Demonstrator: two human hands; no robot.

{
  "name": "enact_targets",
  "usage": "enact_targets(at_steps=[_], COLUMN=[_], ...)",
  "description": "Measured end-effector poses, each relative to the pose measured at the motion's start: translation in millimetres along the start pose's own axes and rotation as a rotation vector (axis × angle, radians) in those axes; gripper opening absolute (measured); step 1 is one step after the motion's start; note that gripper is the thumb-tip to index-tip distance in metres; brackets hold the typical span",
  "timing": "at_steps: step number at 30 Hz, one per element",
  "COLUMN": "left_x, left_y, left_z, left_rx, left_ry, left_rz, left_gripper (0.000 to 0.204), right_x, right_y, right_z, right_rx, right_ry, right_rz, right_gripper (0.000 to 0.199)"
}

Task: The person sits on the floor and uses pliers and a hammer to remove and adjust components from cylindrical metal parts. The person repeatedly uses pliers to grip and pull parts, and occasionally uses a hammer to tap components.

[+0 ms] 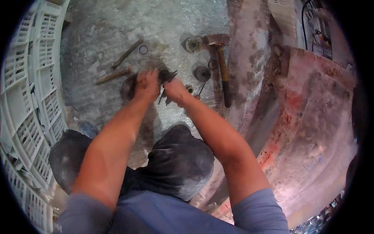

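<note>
My left hand (147, 84) is curled over a dark, rounded metal part (128, 86) on the grey floor, its fingertips out of clear sight. Close beside it, my right hand (175, 90) is closed around a dark hand tool that looks like pliers (174, 73); two thin points stick out past the fingers, and handle-like ends show below the fist. Between both hands sits a dark round piece (165, 75), touching or nearly touching the tool. How far it joins the part under my left hand is hidden.
Right of my hands lie a hammer (223, 66), a flanged ring (193, 45), a dark round part (202, 73) and a thin rod (201, 89). Two bars (127, 53) (113, 75) and a thin ring (143, 49) lie left. White crates (46, 74) line the left; a reddish curved slab (311, 128) fills the right.
</note>
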State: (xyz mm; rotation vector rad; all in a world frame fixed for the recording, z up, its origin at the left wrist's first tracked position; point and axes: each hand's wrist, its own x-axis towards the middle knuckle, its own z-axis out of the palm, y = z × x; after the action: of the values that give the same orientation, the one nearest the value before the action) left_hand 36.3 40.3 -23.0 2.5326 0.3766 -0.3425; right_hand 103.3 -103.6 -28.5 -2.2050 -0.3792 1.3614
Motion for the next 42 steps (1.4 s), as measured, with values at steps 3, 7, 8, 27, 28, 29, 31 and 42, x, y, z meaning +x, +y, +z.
enact_targets(at_steps=[3,7,8,27,28,29,31,42], left_x=[-13.9,-58.0,-62.4,-61.6,-60.3,-59.4,-56.9,-46.8], left_y=[18.7,35.3,31.2,31.4,35.1,39.5,49.6,36.2], left_z=[-17.9,5.4,15.0,-6.0,-7.2,-8.3,-18.6,11.0], left_rx=[-0.193,-0.732,-0.828,-0.732,-0.700,-0.671,-0.611,-0.793], left_ry=[0.045,0.097,0.042,-0.161,-0.219,-0.224,-0.239,-0.541], left_rz=[-0.099,-0.342,-0.400,-0.343,-0.375,-0.392,-0.425,-0.314], left_gripper=[0.038,0.033,0.031,0.028,0.028,0.029,0.034,0.045], right_x=[8.2,6.4,6.1,-35.8,-34.9,-33.7,-32.4,-70.7], right_y=[30.5,27.1,13.4,-68.5,-63.1,-58.2,-50.3,-4.8], right_z=[12.1,11.1,3.8,-49.1,-45.9,-43.1,-38.4,-42.4], right_rx=[0.124,0.026,-0.106,0.545,0.542,0.538,0.486,0.123], right_ry=[0.111,0.092,0.053,0.025,0.048,0.071,0.080,-0.082], right_rz=[-0.052,-0.075,-0.054,0.416,0.387,0.359,0.343,0.078], right_gripper=[0.025,0.022,0.020,0.020,0.022,0.024,0.025,0.032])
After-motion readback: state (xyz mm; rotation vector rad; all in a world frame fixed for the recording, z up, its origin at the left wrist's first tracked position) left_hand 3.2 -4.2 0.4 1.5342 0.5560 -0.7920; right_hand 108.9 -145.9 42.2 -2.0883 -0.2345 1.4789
